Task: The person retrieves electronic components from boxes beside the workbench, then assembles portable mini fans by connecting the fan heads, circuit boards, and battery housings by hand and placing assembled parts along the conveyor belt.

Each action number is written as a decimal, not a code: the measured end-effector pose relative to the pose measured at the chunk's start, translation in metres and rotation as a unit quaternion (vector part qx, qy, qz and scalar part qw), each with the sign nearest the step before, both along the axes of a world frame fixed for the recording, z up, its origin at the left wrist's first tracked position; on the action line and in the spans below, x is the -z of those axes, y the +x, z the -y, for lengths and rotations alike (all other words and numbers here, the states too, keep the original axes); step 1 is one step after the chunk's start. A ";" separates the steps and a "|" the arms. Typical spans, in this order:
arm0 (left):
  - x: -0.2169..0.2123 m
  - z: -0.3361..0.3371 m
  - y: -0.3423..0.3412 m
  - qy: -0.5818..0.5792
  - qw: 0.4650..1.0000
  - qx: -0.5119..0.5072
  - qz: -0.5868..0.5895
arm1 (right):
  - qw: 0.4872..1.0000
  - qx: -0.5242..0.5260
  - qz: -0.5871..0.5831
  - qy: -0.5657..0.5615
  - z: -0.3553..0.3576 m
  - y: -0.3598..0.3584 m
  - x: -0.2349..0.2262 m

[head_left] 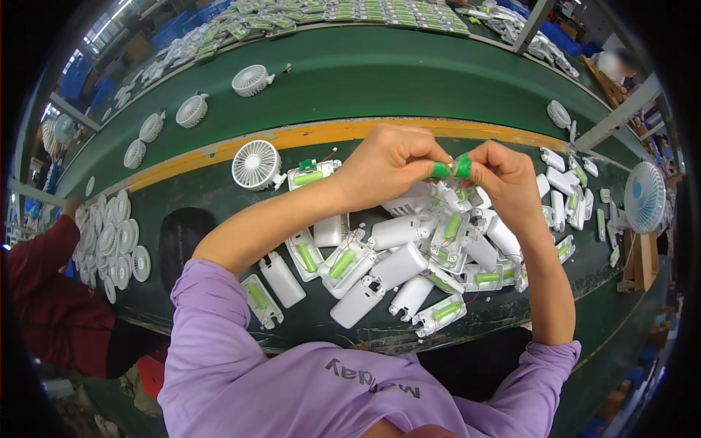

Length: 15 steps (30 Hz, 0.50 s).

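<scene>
My left hand (391, 168) and my right hand (505, 175) are raised above a pile of white plastic fan handles (398, 266). The fingers of both hands are pinched together, their tips nearly meeting. Green tape (463, 166) wraps fingertips on both hands. Whatever small part lies between the fingertips is too small to make out. Just below them, a white fan head (410, 201) is partly hidden by my left hand. Several opened handle halves show green battery cells (342, 264) and thin red wires.
A round white fan (256, 165) lies left of the pile. Beyond the yellow edge strip (307, 136), a green conveyor belt (409, 80) carries several fan heads (192, 111). White grilles (109, 237) are heaped at left, near another person's red sleeve (51, 252). A blue-bladed fan (644, 197) stands at right.
</scene>
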State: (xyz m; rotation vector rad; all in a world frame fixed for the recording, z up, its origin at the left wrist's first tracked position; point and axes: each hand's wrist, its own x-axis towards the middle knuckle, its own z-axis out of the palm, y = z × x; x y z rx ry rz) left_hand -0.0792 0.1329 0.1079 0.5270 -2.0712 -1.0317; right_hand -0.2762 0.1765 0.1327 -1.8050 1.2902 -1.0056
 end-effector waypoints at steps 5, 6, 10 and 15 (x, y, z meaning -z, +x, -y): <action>0.013 0.048 -0.008 0.148 0.989 -0.016 -0.012 | 0.989 0.028 0.064 0.127 0.046 -0.007 0.007; 0.015 0.063 -0.004 0.071 0.995 -0.069 0.022 | 0.986 0.025 0.095 0.133 0.055 -0.006 0.003; 0.053 0.146 0.049 -0.235 0.904 -0.282 0.218 | 0.967 0.084 0.213 0.112 0.099 -0.040 0.009; 0.089 0.207 0.135 -0.264 0.745 -0.391 0.472 | 0.938 0.156 0.304 0.059 0.123 -0.085 0.027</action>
